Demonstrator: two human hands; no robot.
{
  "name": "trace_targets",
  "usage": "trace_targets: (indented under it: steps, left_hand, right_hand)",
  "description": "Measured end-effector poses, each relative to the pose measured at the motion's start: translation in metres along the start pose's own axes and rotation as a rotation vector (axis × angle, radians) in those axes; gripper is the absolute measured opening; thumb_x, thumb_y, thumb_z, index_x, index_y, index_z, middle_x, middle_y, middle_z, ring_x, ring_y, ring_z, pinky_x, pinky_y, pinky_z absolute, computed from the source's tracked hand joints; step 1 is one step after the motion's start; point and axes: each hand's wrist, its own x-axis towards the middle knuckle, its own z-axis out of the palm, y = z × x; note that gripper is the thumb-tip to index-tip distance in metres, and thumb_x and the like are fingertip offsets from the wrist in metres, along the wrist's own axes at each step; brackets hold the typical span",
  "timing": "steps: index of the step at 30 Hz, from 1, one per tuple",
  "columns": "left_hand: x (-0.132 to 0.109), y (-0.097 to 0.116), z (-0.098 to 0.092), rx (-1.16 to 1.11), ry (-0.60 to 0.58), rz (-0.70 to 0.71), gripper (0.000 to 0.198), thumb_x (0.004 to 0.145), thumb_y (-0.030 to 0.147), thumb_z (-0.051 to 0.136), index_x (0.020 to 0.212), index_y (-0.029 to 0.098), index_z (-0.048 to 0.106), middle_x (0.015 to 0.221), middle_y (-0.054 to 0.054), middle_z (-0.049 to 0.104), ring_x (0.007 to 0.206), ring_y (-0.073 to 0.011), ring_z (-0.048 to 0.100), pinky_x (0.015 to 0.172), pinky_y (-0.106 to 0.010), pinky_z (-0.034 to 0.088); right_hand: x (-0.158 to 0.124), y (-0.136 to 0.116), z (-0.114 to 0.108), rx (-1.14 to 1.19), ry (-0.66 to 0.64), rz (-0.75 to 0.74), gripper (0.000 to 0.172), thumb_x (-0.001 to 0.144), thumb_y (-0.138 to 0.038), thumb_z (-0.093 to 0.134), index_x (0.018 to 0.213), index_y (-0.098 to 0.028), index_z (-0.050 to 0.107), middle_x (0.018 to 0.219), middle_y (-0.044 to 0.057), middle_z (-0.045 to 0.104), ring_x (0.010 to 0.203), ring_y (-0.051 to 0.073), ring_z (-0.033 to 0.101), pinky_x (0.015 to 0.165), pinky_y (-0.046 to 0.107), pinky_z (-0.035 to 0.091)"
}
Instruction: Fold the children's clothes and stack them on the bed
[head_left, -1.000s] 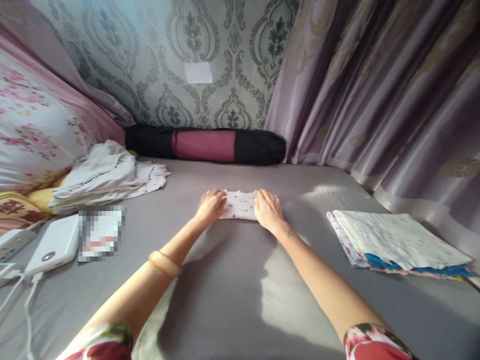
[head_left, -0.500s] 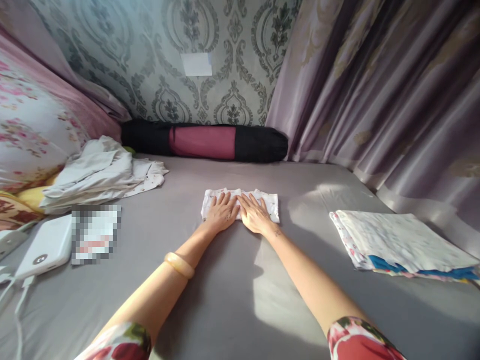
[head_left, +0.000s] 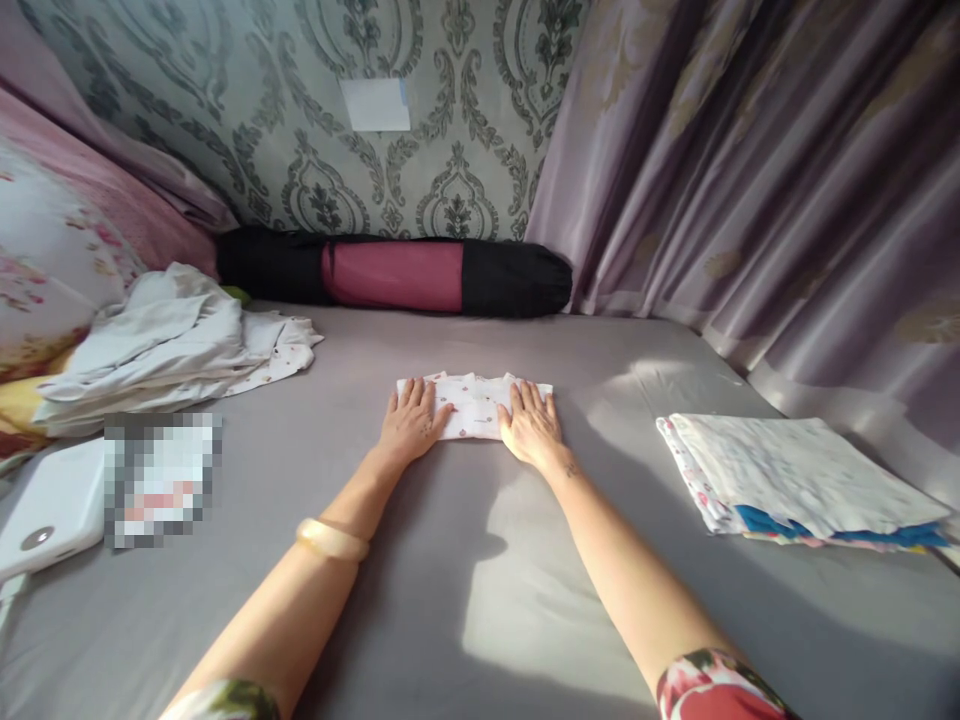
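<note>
A small folded white cloth (head_left: 472,408) with a scattered print, perhaps a garment, lies flat on the grey sheet (head_left: 450,560). Across its left end rests my left hand (head_left: 414,418), palm down, fingers stretched out. My right hand (head_left: 531,422) lies the same way on the right end, its fingers spread. The middle of the cloth shows between the two hands. Neither hand grips anything.
To the right sits a stack of folded cloths (head_left: 802,475). At left are a heap of pale clothes (head_left: 172,330), a white power bank (head_left: 56,505) with a cable, and a blurred-out packet (head_left: 169,480). A black and maroon roll bag (head_left: 394,275) lies against the wall.
My hands have slid apart, from side by side at the middle of the cloth to its two ends. The view has shifted slightly.
</note>
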Motion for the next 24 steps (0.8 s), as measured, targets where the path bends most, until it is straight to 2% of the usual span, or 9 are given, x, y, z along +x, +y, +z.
trace_targets:
  steps: [5,10,15,18,22,24]
  left_hand:
    - [0.000,-0.002,-0.001,0.028,0.178,-0.001,0.062,0.099,0.045,0.025,0.148,0.008,0.038,0.156,-0.018,0.030,0.147,-0.0315,0.020,0.118,-0.054,0.015]
    - [0.002,-0.004,0.002,-0.005,0.006,-0.054,0.065,0.099,0.047,0.026,0.149,0.006,0.034,0.156,-0.020,0.029,0.145,-0.0333,0.025,0.116,-0.051,0.023]
    - [0.002,-0.004,0.001,-0.018,-0.013,-0.058,0.066,0.099,0.047,0.024,0.149,0.006,0.033,0.156,-0.021,0.027,0.145,-0.0330,0.024,0.115,-0.052,0.024]
    - [0.000,-0.002,-0.002,0.003,0.028,-0.053,0.064,0.099,0.046,0.025,0.148,0.006,0.037,0.155,-0.021,0.030,0.145,-0.0341,0.025,0.114,-0.056,0.023]
    - [-0.001,0.007,-0.005,0.070,0.220,0.032,0.061,0.099,0.043,0.024,0.146,0.008,0.041,0.155,-0.019,0.031,0.147,-0.0322,0.019,0.118,-0.056,0.012]
    - [0.000,0.010,-0.003,0.060,0.162,0.067,0.060,0.099,0.044,0.025,0.146,0.009,0.040,0.155,-0.018,0.032,0.146,-0.0315,0.022,0.118,-0.052,0.015]
  right_hand:
    - [0.002,0.008,-0.006,-0.022,0.061,0.040,0.059,0.102,-0.038,0.019,0.151,-0.006,0.029,0.159,0.016,0.021,0.147,0.028,0.015,0.118,0.051,0.006]
    - [0.003,0.015,0.003,-0.038,0.001,0.105,0.062,0.101,-0.038,0.022,0.149,0.001,0.031,0.157,0.019,0.024,0.146,0.030,0.019,0.118,0.047,0.013]
    - [0.004,0.015,0.004,-0.046,-0.015,0.113,0.062,0.101,-0.038,0.022,0.149,0.000,0.030,0.157,0.018,0.023,0.146,0.030,0.018,0.118,0.047,0.013]
    - [0.003,0.011,-0.004,-0.043,0.001,0.113,0.061,0.101,-0.038,0.021,0.149,-0.002,0.031,0.157,0.018,0.025,0.146,0.029,0.018,0.118,0.050,0.010]
    - [0.002,0.000,-0.010,-0.037,0.060,0.020,0.058,0.102,-0.039,0.020,0.152,-0.012,0.030,0.159,0.015,0.022,0.147,0.028,0.016,0.117,0.051,0.009]
    - [0.002,-0.004,-0.007,-0.022,0.033,-0.010,0.057,0.102,-0.040,0.021,0.152,-0.014,0.030,0.159,0.013,0.024,0.146,0.028,0.018,0.117,0.049,0.013]
